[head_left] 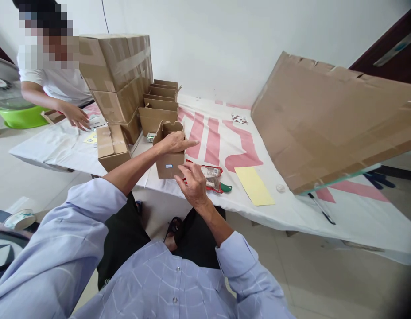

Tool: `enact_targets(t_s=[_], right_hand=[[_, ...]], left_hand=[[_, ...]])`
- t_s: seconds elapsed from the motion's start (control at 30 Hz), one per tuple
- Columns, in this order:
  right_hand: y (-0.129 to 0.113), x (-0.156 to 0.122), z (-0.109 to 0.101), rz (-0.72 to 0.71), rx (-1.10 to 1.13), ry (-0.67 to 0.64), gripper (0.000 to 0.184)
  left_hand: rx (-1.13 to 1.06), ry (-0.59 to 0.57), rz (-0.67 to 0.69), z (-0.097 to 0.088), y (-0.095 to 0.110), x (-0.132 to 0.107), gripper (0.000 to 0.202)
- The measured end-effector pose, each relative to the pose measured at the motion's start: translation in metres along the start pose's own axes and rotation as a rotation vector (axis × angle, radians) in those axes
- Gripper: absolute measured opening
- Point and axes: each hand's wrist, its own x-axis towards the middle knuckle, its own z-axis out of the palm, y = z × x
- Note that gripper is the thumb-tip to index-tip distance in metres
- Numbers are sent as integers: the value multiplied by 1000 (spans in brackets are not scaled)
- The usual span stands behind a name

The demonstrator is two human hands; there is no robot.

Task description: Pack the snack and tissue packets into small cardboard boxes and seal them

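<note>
A small brown cardboard box (167, 167) with a blue-and-white label stands at the table's front edge. My left hand (176, 142) lies on top of it, fingers stretched out flat toward the right. My right hand (193, 182) is just right of the box's front face, fingers spread and touching the box side, above a red snack packet (212, 176). A green-handled tool (226, 188) pokes out beside the packet.
Open small boxes (159, 106) line up behind, next to stacked taped cartons (117, 71). A large flat cardboard sheet (335, 119) leans at right. A yellow paper (253, 185) lies on the white-and-pink cloth (222, 141). Another person's hand (75, 116) works at far left.
</note>
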Motion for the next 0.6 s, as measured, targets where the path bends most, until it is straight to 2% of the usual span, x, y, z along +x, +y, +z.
enact_targets(t_s=[0.1, 0.33, 0.47, 0.6], right_hand=[[4, 6, 12, 79, -26, -13, 21], [18, -6, 40, 298, -13, 75, 15], [18, -12, 46, 327, 15, 104, 17], [15, -16, 49, 320, 51, 152, 20]], left_hand=[[98, 17, -24, 6, 8, 6, 22], [-39, 144, -34, 22, 12, 1, 46], [-109, 175, 10, 25, 9, -9, 52], [-165, 194, -52, 28, 11, -13, 49]])
